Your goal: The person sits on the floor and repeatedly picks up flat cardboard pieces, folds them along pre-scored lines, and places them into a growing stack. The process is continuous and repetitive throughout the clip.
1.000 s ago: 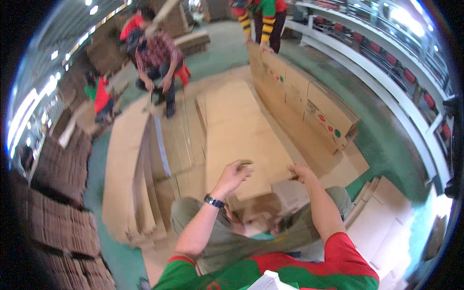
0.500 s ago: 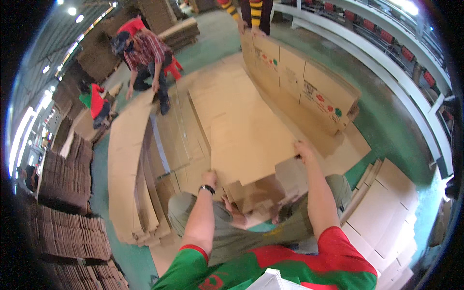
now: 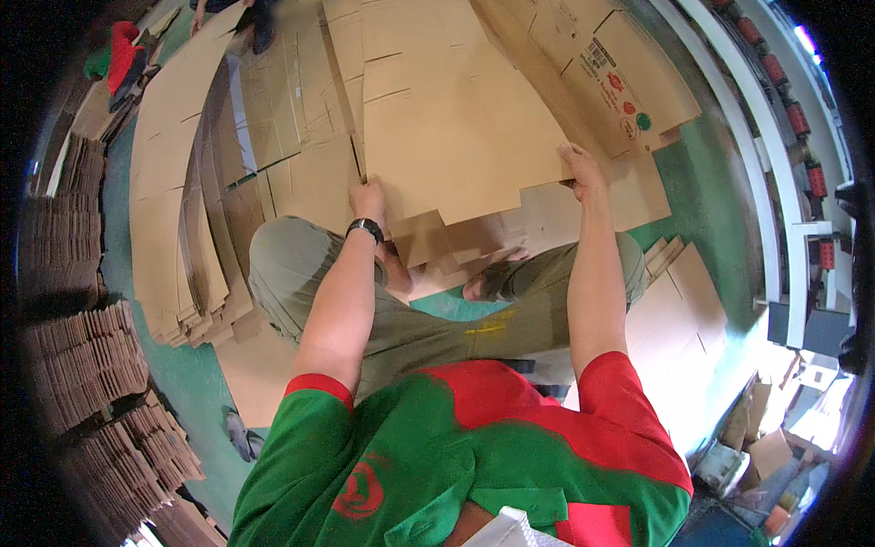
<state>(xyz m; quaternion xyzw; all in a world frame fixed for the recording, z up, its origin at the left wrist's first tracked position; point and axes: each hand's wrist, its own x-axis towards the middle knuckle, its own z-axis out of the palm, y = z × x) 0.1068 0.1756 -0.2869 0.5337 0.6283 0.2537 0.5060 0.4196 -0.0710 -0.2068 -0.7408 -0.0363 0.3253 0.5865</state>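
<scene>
A large flat brown cardboard sheet (image 3: 460, 118) lies in front of me, its notched near edge toward my body. My left hand (image 3: 368, 202), with a black watch at the wrist, is closed on the sheet's near left corner. At the near right corner my right hand (image 3: 583, 170) grips the same sheet, thumb on top and the other fingers mostly hidden beneath. Under the near edge, smaller cardboard flaps (image 3: 465, 239) show between my bent knees. Against the right side leans a printed cardboard panel (image 3: 611, 82) with red and green marks.
Taped, layered cardboard (image 3: 182, 237) spreads to my left. Stacks of folded cartons (image 3: 87, 365) line the far left, near a sandal (image 3: 242, 436) on the green floor. More flat cardboard (image 3: 684, 301) lies by my right knee. White machine rails (image 3: 729, 137) run along the right. A crouching person (image 3: 126, 64) is at upper left.
My view has tilted downward, so the sheet and both hands sit higher in the picture. Both hands keep their grip on the sheet's near corners.
</scene>
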